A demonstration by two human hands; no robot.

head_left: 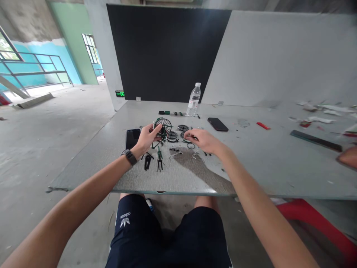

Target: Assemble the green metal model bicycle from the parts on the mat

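My left hand is closed round a small green model bicycle frame with a spoked black wheel standing upright. My right hand reaches over loose parts, its fingers pinched on a small dark piece that I cannot name. Loose black tyres and wheels lie between the two hands. A green fork part and a black part lie nearer to me on the grey table.
A water bottle stands at the back. Two dark phones lie flat. A red tool, a long dark ruler and paper scraps lie right. Another person's hand shows at the right edge. A red stool stands below.
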